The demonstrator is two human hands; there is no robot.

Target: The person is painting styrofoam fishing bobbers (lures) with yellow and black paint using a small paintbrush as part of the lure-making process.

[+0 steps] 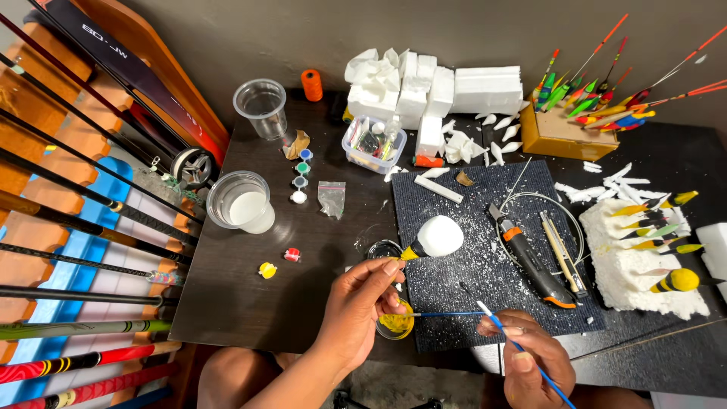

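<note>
Partly hidden behind left hand (356, 303): yellow paint pot (397, 326).

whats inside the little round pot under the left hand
Yellow paint sits in the small round pot. The left hand covers part of its rim, so how full it is cannot be seen.

Even, soft indoor light, faint shadows, sharp focus throughout, with wide-angle bending towards the edges.
</note>
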